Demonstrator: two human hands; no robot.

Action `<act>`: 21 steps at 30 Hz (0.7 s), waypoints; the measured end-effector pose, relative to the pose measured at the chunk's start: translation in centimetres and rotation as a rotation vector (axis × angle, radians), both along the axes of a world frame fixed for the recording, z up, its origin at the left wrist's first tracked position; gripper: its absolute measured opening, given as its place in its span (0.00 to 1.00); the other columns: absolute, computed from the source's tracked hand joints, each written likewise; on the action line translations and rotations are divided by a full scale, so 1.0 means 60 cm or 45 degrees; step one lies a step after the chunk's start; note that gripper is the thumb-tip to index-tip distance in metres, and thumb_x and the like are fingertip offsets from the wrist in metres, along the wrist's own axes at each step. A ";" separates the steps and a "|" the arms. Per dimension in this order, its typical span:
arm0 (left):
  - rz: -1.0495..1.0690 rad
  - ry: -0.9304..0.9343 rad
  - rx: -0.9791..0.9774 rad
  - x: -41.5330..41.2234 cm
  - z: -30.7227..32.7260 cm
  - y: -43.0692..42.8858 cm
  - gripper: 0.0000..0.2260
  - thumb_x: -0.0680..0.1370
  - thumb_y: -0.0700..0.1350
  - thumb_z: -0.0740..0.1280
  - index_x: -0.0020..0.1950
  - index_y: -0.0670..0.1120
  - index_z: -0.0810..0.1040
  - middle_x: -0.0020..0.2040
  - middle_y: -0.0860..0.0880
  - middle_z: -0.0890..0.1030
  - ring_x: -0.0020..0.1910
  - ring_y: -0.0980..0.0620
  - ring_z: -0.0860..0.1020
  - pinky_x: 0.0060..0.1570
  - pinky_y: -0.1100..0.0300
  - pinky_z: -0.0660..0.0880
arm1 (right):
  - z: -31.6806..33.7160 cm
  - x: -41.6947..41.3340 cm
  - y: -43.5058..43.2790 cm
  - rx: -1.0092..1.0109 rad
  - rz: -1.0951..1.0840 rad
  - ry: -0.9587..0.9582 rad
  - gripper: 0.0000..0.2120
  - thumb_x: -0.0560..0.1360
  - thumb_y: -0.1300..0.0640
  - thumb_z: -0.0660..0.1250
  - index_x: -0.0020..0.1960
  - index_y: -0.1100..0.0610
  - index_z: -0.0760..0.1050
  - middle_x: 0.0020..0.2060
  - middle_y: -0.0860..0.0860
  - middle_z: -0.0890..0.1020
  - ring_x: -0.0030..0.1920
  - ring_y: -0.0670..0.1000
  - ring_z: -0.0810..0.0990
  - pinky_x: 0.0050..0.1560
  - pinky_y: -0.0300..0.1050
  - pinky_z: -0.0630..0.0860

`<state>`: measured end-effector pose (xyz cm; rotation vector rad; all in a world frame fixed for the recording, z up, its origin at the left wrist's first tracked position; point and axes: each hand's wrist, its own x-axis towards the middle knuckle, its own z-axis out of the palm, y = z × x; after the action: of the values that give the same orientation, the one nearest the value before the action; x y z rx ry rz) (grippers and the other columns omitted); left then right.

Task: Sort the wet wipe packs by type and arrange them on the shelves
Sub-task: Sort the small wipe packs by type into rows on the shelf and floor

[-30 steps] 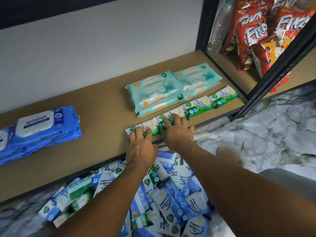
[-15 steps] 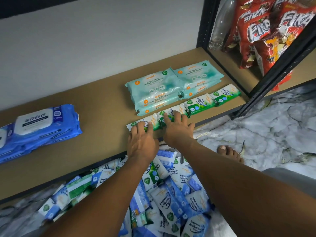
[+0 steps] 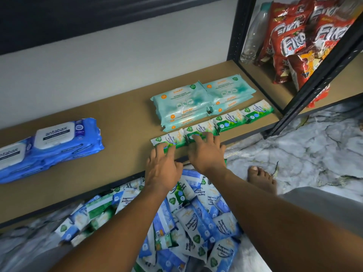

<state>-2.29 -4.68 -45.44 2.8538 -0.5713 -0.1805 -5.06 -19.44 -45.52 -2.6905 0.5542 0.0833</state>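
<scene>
The brown shelf [image 3: 117, 122] is stretching across the middle of the frame. Below its front edge, at lower centre, the loose pile of small packs [image 3: 198, 224] is lying unsorted on the marble floor, blue and green kinds mixed together. At the left edge the blue antabax packs [image 3: 64, 142] are sitting stacked, and right of centre the teal guardian packs [image 3: 182, 103] are lying in two stacks side by side. Just in front of those, the green pine packs [image 3: 229, 121] are forming a single row of four along the shelf's front, climbing toward the right of the frame. The left hand [image 3: 164, 169] is resting on the leftmost pack [image 3: 166, 138] and the right hand [image 3: 206, 156] on the second pack [image 3: 202, 128]. On both hands the fingers are lying fairly straight and a little apart, pressing flat and curling round nothing. The step appears to be squaring these two into line. Doing it well probably means pushing lightly, sliding each pack until its end is meeting its neighbour, and keeping the long edges parallel to the shelf front and back from the lip. Pressing too hard is likely to be crumpling the soft wrappers or nudging the packs further right askew.
</scene>
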 end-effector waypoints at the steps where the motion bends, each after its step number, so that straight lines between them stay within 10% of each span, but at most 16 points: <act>1: 0.031 0.021 -0.041 -0.013 0.008 0.013 0.22 0.77 0.50 0.61 0.72 0.50 0.69 0.72 0.47 0.64 0.68 0.46 0.64 0.65 0.51 0.68 | 0.005 -0.012 0.005 0.029 -0.011 -0.030 0.23 0.78 0.47 0.62 0.71 0.51 0.67 0.71 0.57 0.64 0.69 0.60 0.61 0.65 0.58 0.63; 16: 0.330 0.534 -0.333 -0.216 -0.009 0.102 0.18 0.80 0.50 0.65 0.69 0.49 0.73 0.66 0.47 0.75 0.56 0.48 0.78 0.54 0.54 0.76 | -0.049 -0.211 0.055 0.594 -0.193 0.297 0.12 0.78 0.51 0.64 0.58 0.54 0.76 0.44 0.56 0.82 0.39 0.55 0.79 0.42 0.48 0.77; 21: 0.330 0.553 -0.283 -0.216 -0.039 0.069 0.20 0.80 0.48 0.65 0.72 0.47 0.71 0.67 0.45 0.73 0.56 0.45 0.79 0.54 0.52 0.76 | -0.083 -0.210 0.067 0.608 -0.180 0.380 0.12 0.77 0.51 0.64 0.58 0.53 0.76 0.47 0.57 0.82 0.44 0.57 0.81 0.43 0.48 0.78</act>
<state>-15.23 -0.56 -47.78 2.5267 -0.1230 -0.6271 -17.63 -15.44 -50.47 -2.1793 0.7080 0.5162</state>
